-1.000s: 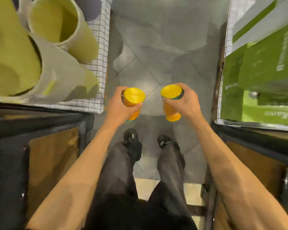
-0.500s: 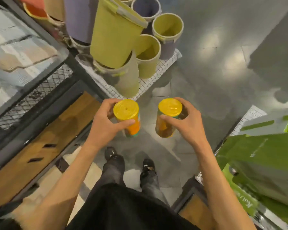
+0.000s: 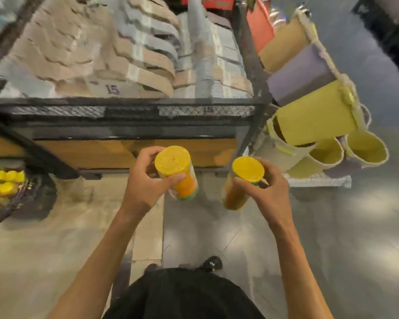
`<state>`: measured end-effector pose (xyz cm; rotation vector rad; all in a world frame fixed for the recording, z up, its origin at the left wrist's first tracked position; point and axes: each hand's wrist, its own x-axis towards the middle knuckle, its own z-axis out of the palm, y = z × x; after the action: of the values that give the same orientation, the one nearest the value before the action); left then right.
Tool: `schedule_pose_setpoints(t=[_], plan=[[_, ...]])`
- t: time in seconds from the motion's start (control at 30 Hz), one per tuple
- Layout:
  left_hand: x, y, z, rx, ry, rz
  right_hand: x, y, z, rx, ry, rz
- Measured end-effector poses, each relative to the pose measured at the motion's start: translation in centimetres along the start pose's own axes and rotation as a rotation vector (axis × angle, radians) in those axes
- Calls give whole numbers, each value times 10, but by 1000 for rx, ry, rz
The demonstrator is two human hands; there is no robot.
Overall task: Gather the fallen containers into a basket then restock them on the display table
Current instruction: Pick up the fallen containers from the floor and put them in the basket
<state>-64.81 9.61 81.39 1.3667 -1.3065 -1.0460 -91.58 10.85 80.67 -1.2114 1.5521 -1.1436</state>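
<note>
A: Where is there room to move?
B: Bare floor [image 3: 332,238] fills the lower frame. The black rack [image 3: 124,107] runs across the upper half, stacked bins [image 3: 316,116] crowd the upper right, and a dark basket [image 3: 34,194] showing yellow lids sits at the left edge.
A: And the containers?
B: Mid-frame, side by side but apart, in front of the rack's lower edge. The left hand [image 3: 143,180] grips the left container [image 3: 174,162] around its side. The right hand [image 3: 267,192] grips the right container [image 3: 248,169] just under its lid.

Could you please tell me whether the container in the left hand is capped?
Capped: a yellow lid covers the top of the container the left hand grips.
</note>
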Motion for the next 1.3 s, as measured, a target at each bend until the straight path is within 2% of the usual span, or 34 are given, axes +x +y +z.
schedule_pose_setpoints(t=[0.27,0.5,0.73,0.97,1.3], plan=[[-71,-22,-209,109,368,-30,-12,-63,219,-58,-390,-187],[-134,-48,-336,224,668,-156,-51,-95,383,-123,-653,-328],[-166,-68,-439,252,939,-244,-74,-132,519,-119,-914,-361],[-156,-101,-553,222,1038,-279,-85,-153,663,-186,-1033,-447],[-115,-159,-728,225,946,-332,-85,-166,855,-319,-1092,-463]])
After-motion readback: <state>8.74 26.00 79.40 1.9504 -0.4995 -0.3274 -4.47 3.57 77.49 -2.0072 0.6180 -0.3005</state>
